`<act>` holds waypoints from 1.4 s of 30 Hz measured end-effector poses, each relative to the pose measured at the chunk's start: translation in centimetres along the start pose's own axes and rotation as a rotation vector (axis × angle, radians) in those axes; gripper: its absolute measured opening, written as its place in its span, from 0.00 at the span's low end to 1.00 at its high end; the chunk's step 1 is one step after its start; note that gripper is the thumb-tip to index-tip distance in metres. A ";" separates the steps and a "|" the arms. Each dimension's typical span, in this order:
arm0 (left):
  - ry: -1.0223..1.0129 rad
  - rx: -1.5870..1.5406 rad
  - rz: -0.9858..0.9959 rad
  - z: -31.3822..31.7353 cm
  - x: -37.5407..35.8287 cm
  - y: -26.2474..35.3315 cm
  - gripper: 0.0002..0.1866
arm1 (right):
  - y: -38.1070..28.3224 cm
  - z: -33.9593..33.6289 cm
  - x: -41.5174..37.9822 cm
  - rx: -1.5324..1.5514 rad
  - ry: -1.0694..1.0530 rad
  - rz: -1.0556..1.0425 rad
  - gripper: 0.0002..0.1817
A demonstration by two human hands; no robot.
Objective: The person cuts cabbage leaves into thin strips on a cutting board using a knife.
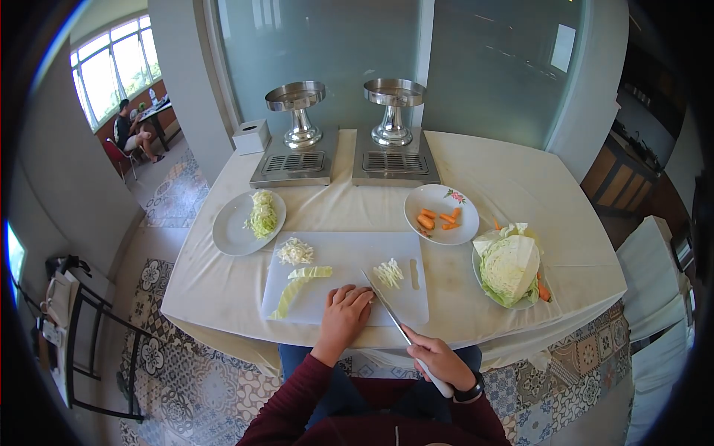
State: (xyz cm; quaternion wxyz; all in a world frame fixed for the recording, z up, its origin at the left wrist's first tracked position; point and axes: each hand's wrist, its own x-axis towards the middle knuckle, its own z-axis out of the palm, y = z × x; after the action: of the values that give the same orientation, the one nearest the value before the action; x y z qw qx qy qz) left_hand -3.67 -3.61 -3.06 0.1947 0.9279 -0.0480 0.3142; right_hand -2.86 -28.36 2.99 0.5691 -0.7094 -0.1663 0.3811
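Note:
My right hand point(440, 359) is wrapped round the pale handle of a kitchen knife point(388, 306), its blade slanting up and left over the white cutting board point(349, 249). Left of the blade, my left hand point(346, 314) rests on the board with fingers bent and close together; whatever lies under them is hidden. Shredded cabbage point(388, 273) lies just right of the knife tip, and another shredded pile point(295, 251) sits at the board's upper left. Cut cabbage strips point(301, 281) lie left of my left hand.
Behind the board stand a plate point(227, 227) of shredded cabbage and a flowered plate point(460, 236) with carrot pieces. A large cut cabbage point(510, 264) rests on a dish at right, carrots beside it. Two metal stands point(301, 130) and a tissue box point(251, 137) are farther back.

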 end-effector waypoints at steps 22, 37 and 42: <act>-0.021 -0.020 0.012 -0.2 0.1 0.1 0.12 | 0.6 -1.5 -0.6 -0.020 0.021 0.008 0.30; -0.042 -0.005 0.006 -0.3 0.1 0.0 0.15 | 0.1 1.1 -0.1 -0.252 0.091 -0.175 0.28; -0.048 -0.006 0.001 0.0 -0.1 -0.2 0.15 | 0.8 1.2 0.0 -0.322 0.104 -0.231 0.28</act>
State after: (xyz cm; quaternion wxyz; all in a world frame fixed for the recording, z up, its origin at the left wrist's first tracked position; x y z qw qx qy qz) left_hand -3.71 -3.45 -3.12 0.1962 0.9346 -0.0541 0.2917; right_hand -3.84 -27.79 2.17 0.4963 -0.7860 -0.2757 0.2446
